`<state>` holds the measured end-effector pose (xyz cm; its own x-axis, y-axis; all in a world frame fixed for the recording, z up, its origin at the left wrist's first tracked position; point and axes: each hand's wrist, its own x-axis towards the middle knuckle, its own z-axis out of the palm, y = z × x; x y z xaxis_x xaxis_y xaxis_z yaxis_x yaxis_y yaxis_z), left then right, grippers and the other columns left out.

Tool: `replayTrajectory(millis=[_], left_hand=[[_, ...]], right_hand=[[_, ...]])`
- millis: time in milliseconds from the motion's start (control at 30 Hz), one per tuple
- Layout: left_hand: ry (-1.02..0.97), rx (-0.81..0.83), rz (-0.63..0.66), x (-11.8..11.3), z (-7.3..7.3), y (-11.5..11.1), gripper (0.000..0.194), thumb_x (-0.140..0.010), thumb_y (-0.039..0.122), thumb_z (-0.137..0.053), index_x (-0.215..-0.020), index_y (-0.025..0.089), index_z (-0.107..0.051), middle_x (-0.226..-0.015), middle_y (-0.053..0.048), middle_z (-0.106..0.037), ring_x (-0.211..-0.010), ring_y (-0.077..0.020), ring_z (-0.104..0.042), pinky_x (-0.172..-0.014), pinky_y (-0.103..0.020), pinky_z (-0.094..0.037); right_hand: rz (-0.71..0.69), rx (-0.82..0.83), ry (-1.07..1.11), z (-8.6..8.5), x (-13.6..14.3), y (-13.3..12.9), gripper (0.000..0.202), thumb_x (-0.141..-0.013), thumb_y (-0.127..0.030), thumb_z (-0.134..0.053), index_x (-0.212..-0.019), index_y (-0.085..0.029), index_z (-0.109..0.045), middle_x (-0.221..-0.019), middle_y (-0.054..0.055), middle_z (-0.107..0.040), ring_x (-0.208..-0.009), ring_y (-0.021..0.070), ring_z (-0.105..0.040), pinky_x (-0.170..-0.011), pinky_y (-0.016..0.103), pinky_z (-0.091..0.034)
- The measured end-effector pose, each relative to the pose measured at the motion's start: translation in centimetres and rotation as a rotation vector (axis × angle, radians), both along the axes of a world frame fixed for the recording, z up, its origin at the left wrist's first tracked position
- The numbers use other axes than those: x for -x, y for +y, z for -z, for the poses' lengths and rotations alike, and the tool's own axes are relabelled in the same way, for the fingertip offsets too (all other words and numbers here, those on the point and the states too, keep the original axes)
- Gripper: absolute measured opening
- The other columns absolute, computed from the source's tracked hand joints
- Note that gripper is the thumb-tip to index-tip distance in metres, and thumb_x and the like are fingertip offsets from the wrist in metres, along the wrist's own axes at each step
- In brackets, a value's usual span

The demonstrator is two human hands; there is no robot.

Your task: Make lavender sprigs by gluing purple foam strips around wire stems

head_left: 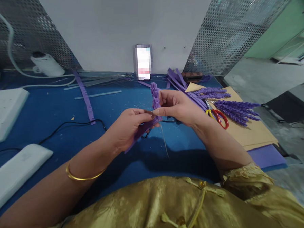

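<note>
Step in hand, as judged: winding a fringed strip onto a stem. The workpiece, a purple looped flower spike of soft, foam-like sheet [155, 93], stands nearly upright at the centre of the frame. The right hand [178, 105] grips its lower part, thumb tip pressed in, other fingers curled. The left hand [132, 127] has thumb and fingers closed narrowly at the base, apparently on the flat purple strip [139, 133] trailing toward lower left (the exact layer pinched is hidden). A thin, pale, wire-like stem [164, 140] hangs below.

The next move calls for even tension on the strip and a slight turn of the stem, each layer seated below the last.

Materials: a loose purple strip with a nicked edge [86, 100] lies at centre left on the smooth blue tabletop [111, 109]. At right, red-and-yellow-handled scissors [220, 119] lie beside a dense, bristly purple flower bundle [240, 112].
</note>
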<state>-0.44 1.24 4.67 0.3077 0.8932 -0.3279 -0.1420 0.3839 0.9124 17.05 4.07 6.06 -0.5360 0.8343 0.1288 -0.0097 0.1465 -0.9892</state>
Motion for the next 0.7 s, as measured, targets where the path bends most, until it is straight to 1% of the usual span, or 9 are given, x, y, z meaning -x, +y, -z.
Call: replayTrajectory(millis=[67, 167, 267, 400, 600, 700], left_hand=[[0.025, -0.018, 0.022, 0.2, 0.0, 0.0, 0.014, -0.063, 0.025, -0.079, -0.073, 0.015, -0.078, -0.068, -0.007, -0.074, -0.061, -0.0144, -0.064, -0.057, -0.022, -0.048], [0.072, -0.051, 0.022, 0.4, 0.0, -0.1, 0.013, -0.063, 0.026, -0.08, -0.072, 0.017, -0.078, -0.067, -0.006, -0.073, -0.058, -0.0135, -0.061, -0.054, -0.023, -0.044], [0.119, -0.093, 0.028, 0.3, 0.1, -0.2, 0.011, -0.063, 0.026, -0.081, -0.069, 0.017, -0.077, -0.067, -0.005, -0.072, -0.057, -0.0127, -0.058, -0.053, -0.024, -0.042], [0.14, -0.127, 0.037, 0.2, 0.3, -0.2, 0.011, -0.065, 0.026, -0.079, -0.072, 0.017, -0.077, -0.068, -0.005, -0.072, -0.058, -0.0132, -0.057, -0.053, -0.025, -0.04], [0.132, -0.125, 0.027, 0.0, 0.3, -0.4, 0.007, -0.065, 0.024, -0.078, -0.065, 0.017, -0.075, -0.059, -0.002, -0.068, -0.053, -0.0111, -0.053, -0.051, -0.024, -0.038], [0.12, -0.103, 0.015, 0.0, 0.4, -0.4, 0.01, -0.067, 0.026, -0.078, -0.069, 0.017, -0.075, -0.064, -0.003, -0.071, -0.053, -0.0112, -0.054, -0.051, -0.024, -0.039]], right_hand=[[0.008, -0.004, 0.014, 0.1, 0.1, 0.0, 0.025, -0.073, -0.017, -0.075, -0.07, -0.018, -0.05, -0.068, -0.003, -0.059, -0.063, 0.011, -0.054, -0.059, 0.025, -0.043], [0.007, 0.013, 0.027, 0.2, 0.3, 0.0, 0.025, -0.072, -0.018, -0.076, -0.07, -0.018, -0.051, -0.065, -0.004, -0.058, -0.06, 0.0102, -0.054, -0.057, 0.024, -0.042], [0.02, 0.037, 0.031, 0.4, 0.6, -0.1, 0.028, -0.072, -0.02, -0.078, -0.068, -0.018, -0.05, -0.06, -0.004, -0.058, -0.056, 0.0105, -0.055, -0.055, 0.024, -0.043], [0.033, 0.065, 0.056, 0.7, 0.9, -0.2, 0.031, -0.072, -0.024, -0.08, -0.068, -0.02, -0.05, -0.056, -0.005, -0.057, -0.053, 0.0106, -0.055, -0.053, 0.024, -0.044], [0.061, 0.074, 0.058, 1.2, 1.0, -0.1, 0.033, -0.07, -0.026, -0.083, -0.071, -0.02, -0.05, -0.058, -0.007, -0.055, -0.051, 0.0096, -0.054, -0.05, 0.023, -0.043], [0.084, 0.073, 0.072, 1.3, 1.0, 0.0, 0.033, -0.069, -0.026, -0.083, -0.071, -0.019, -0.05, -0.058, -0.006, -0.055, -0.051, 0.0089, -0.053, -0.049, 0.022, -0.042]])
